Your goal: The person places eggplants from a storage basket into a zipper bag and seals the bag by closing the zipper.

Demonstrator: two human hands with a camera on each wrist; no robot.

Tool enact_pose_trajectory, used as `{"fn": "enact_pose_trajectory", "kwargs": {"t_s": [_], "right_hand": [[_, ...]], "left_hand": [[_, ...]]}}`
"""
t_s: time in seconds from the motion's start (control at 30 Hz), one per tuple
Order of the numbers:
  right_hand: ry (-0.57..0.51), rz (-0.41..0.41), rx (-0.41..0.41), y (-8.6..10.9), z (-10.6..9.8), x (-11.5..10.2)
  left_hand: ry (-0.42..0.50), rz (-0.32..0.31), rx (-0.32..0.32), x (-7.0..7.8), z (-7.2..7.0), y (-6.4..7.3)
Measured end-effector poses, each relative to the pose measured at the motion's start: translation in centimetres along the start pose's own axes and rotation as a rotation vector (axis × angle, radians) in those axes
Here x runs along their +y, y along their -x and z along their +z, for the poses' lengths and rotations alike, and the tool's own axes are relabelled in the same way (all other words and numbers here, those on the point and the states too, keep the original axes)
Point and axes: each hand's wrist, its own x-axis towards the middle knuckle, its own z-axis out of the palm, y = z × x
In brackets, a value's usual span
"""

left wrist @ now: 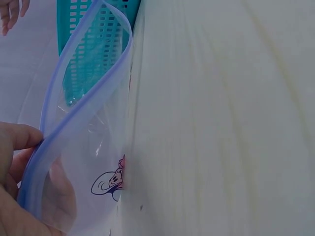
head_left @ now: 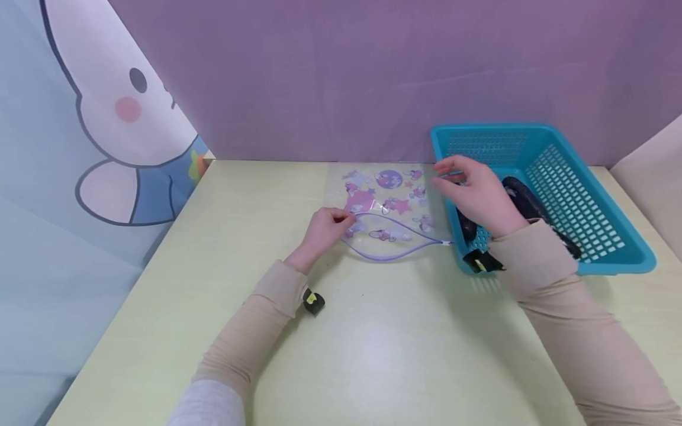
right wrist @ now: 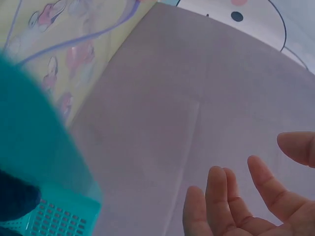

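A clear zip bag (head_left: 391, 204) printed with pink and purple cartoon figures lies on the table, its purple-edged mouth gaping. My left hand (head_left: 325, 229) pinches the left end of that mouth between thumb and fingers; the left wrist view shows the same grip on the purple zip edge (left wrist: 93, 96). Above the left rim of a teal basket (head_left: 597, 201), my right hand (head_left: 476, 192) holds nothing, its fingers apart and slightly bent. Inside the basket lie dark, glossy, long objects (head_left: 524, 198), partly hidden by the right hand and forearm; their kind is unclear.
The basket stands at the table's right side, close to the purple back cloth (head_left: 330, 83). A blue cloth with a white cartoon figure (head_left: 122, 106) hangs at the left. The pale table (head_left: 362, 355) stretches in front of the bag.
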Motion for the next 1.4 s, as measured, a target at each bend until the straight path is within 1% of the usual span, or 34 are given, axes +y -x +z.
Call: {"fn": "enact_pose_trajectory", "kwargs": {"t_s": [0.17, 0.37, 0.47, 0.63, 0.77, 0.87, 0.97, 1.1, 1.2, 1.3, 1.4], "right_hand": [[0.015, 0.054, -0.008, -0.4, -1.0, 1.0], [0.020, 0.095, -0.046, -0.9, -2.2, 2.1], [-0.009, 0.120, -0.073, -1.4, -2.8, 2.9], [-0.097, 0.164, -0.111, -2.3, -3.5, 4.4], [-0.123, 0.198, -0.148, -3.2, -4.1, 5.4], [-0.120, 0.218, -0.171, -3.8, -4.4, 6.1], [-0.141, 0.241, -0.189, -4.2, -4.4, 6.7], [-0.164, 0.264, -0.199, -4.6, -4.2, 7.2], [-0.157, 0.273, -0.210, -4.9, -4.0, 7.5], [-0.136, 0.282, -0.246, -5.4, -3.8, 7.9], [-0.094, 0.299, -0.304, -5.8, -3.8, 8.0]], "left_hand": [[0.009, 0.006, -0.006, -0.2, 0.1, -0.1], [0.014, 0.018, -0.002, -0.3, 0.1, -0.2], [0.011, 0.018, -0.003, -0.3, 0.1, -0.1], [0.012, 0.008, -0.009, -0.3, 0.2, -0.1], [0.008, 0.008, -0.008, -0.4, 0.2, -0.2], [0.007, 0.012, -0.005, -0.4, 0.2, -0.2], [0.012, 0.018, -0.006, -0.5, 0.2, -0.3], [0.023, 0.017, -0.009, -0.5, 0.2, -0.3], [0.018, 0.012, -0.009, -0.5, 0.2, -0.3], [0.017, 0.006, -0.009, -0.5, 0.2, -0.2], [0.008, 0.008, -0.010, -0.5, 0.2, -0.2]]}}
